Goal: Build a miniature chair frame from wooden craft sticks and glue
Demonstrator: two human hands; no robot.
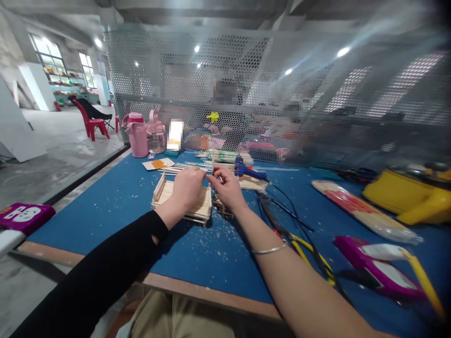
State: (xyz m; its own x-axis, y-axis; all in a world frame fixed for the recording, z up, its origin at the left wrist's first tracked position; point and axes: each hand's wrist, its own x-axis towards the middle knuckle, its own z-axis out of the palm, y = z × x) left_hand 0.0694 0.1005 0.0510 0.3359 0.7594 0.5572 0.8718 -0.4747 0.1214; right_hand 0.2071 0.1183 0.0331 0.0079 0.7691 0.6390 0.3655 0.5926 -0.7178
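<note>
A small raft-like frame of pale wooden sticks (200, 202) lies on the blue table. My left hand (188, 188) is over it with its fingers curled closed; what they hold is hidden. Just to the right, my right hand (227, 188) pinches thumb and fingers together, its tips meeting those of my left hand. A thin pale upright strip shows by the fingertips, but I cannot tell whether it is held. Below my right hand sits a small cluster of brownish sticks (222, 207). Behind it a blue glue gun (246, 170) rests on flat wooden pieces.
Pliers with yellow handles (299, 246) and a black cable lie right of my forearm. Farther right are a bag of wooden sticks (362, 209) and a purple-and-white device (378, 267). A pink thermos (137, 136) stands back left. A perforated metal screen (169, 80) bounds the far edge.
</note>
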